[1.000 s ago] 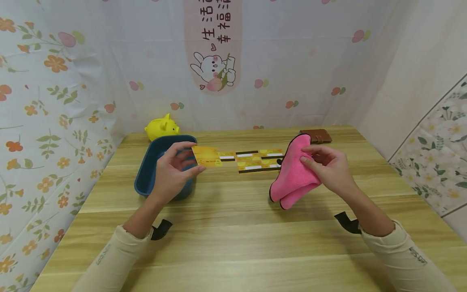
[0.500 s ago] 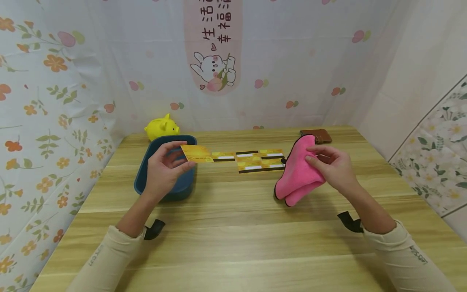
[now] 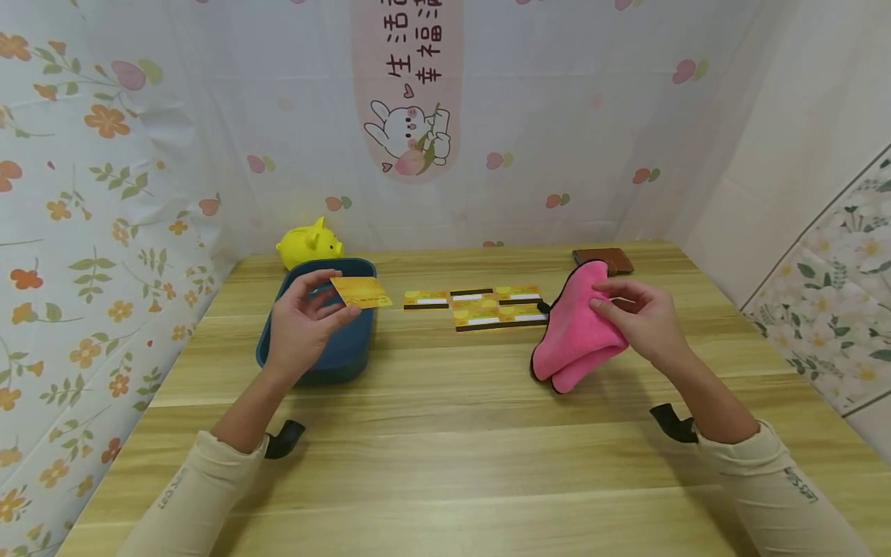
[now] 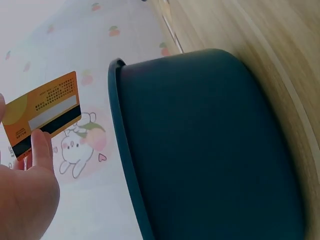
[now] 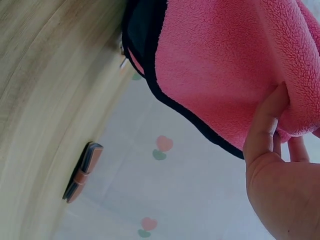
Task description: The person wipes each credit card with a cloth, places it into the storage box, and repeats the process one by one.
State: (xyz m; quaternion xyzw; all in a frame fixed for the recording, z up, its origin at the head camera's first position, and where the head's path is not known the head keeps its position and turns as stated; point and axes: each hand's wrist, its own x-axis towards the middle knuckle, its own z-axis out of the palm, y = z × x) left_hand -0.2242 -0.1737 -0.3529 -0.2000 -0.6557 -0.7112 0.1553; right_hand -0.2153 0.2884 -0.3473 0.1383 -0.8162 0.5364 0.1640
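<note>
My left hand (image 3: 302, 319) pinches a yellow-orange bank card (image 3: 362, 292) between thumb and fingers, raised over the right part of a dark blue plastic bin (image 3: 351, 352). In the left wrist view the card's back (image 4: 50, 105) shows a black stripe and a white strip. My right hand (image 3: 643, 321) pinches a pink fleecy cloth (image 3: 574, 333) with black edging, bunched and hanging above the table. Several more yellow cards (image 3: 480, 313) lie in two rows on the table between the hands, their striped sides up; the cloth's edge overlaps the rightmost ones in the head view.
A yellow piggy bank (image 3: 309, 244) stands behind the bin at the back left. At the back right lies a brown wallet (image 3: 616, 259) with a strap, partly behind the cloth. A printed curtain (image 3: 529, 116) hangs along the table's (image 3: 459, 449) back edge.
My left hand has moved left with the card, from beside the laid-out cards to over the bin. The right hand has shifted slightly right with the cloth.
</note>
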